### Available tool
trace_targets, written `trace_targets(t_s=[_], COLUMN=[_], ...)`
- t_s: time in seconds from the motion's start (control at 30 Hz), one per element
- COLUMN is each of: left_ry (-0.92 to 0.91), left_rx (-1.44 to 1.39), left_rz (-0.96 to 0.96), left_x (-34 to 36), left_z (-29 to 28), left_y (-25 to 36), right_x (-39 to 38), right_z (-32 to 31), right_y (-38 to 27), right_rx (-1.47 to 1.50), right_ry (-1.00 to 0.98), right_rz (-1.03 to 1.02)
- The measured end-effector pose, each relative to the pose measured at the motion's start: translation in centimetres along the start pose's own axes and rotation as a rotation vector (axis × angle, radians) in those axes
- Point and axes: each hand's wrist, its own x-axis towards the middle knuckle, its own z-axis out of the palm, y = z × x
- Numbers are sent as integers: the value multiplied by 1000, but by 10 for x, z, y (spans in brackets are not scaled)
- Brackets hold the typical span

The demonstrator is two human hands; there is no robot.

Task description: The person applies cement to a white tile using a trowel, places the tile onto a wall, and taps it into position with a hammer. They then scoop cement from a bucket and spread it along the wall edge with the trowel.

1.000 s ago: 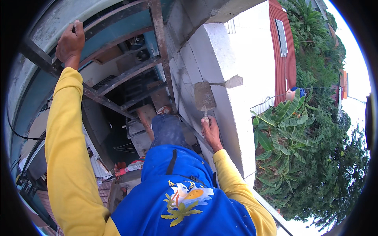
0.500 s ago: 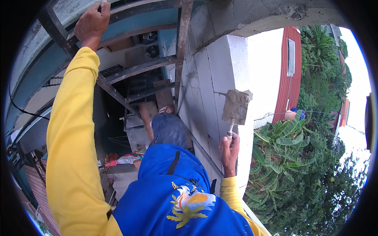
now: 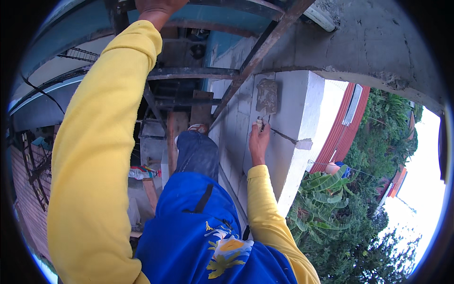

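My right hand (image 3: 258, 144) is closed round the handle of a trowel (image 3: 267, 97). Its rectangular blade, smeared with grey-brown mortar, is over the side of a pale block wall (image 3: 295, 106); whether it touches is unclear. Just right of the hand, a dark joint runs across the blocks to a grey mortar patch (image 3: 303, 144) at the wall's corner. My left hand (image 3: 160, 4) is raised at the top edge, beside a dark metal frame (image 3: 194, 73). The picture's edge cuts off its fingers, so its grip is hidden.
A rough concrete beam (image 3: 378, 52) passes above the blocks, with a pipe end (image 3: 320, 18) beside it. My leg (image 3: 197, 151) stands below between the frame and wall. Beyond the wall are a red corrugated wall (image 3: 338, 132) and banana plants (image 3: 319, 194), far lower down.
The trowel has shifted left from the wall's corner to its side face. The heaped mortar on its blade now looks flatter. My left hand has slid partly out of view as the view turned.
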Motion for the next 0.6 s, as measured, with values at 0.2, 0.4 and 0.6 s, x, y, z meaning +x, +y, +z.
trace_targets(t_s=[0.2, 0.4, 0.6], left_ry=[-11, -8, -18], left_rx=[34, 26, 23], left_rz=[-10, 2, 12], left_x=[0, 1, 1], left_z=[-17, -16, -17], left_y=[-3, -2, -7], right_x=[67, 56, 7], right_z=[33, 47, 34], right_y=[-17, -19, -12], right_rx=[-76, -50, -12], right_ry=[34, 127, 125], right_rz=[-60, -46, -2])
